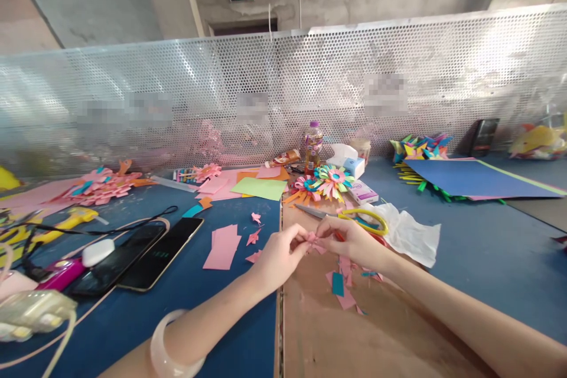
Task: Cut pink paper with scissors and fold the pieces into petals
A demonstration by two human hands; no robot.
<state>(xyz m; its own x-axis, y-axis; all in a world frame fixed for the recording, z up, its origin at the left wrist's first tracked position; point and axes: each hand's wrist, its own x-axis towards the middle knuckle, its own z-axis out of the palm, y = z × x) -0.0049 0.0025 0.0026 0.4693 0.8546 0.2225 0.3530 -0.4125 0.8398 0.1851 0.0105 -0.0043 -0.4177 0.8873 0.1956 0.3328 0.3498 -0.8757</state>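
My left hand [280, 254] and my right hand [349, 240] meet over the brown board [336, 336], both pinching one small folded pink paper piece [312, 238] between fingertips. A pale bangle sits on my left wrist. Just beyond my right hand lie scissors [354, 217] with yellow-green handles. Pink and teal paper scraps [341, 286] lie under my hands. A stack of pink paper strips [222, 246] rests to the left on the blue mat.
Two phones [146, 255] and cables lie at the left with a white case [98, 251]. Finished paper flowers [325, 182], a drink bottle [313, 147], tissue [405, 230], a green sheet [259, 188] and a blue sheet [473, 178] sit farther back before a perforated metal screen.
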